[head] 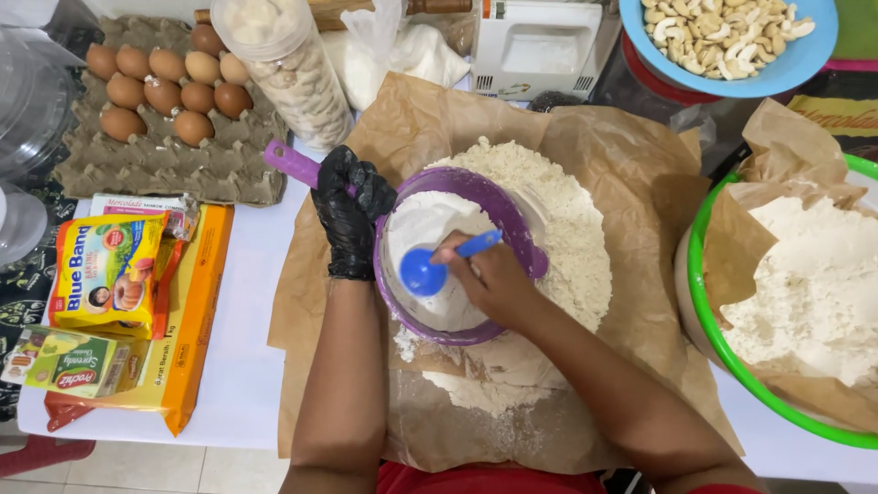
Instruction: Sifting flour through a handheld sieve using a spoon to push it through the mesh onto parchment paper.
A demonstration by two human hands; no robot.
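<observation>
My left hand (350,215), in a black glove, grips the handle of a purple sieve (512,218) held over a heap of flour (576,238) on brown paper (439,119). White powder fills the sieve. My right hand (494,279), bare, holds a blue spoon (425,272) with its bowl pressed into the powder inside the sieve. Sifted flour lies below the sieve toward me.
An egg tray (165,165) with several brown eggs sits at the far left, beside a jar of biscuits (293,69). Yellow packets (110,274) lie on the left. A green-rimmed bowl of flour (732,357) stands right, a blue bowl of cashews (732,37) behind it.
</observation>
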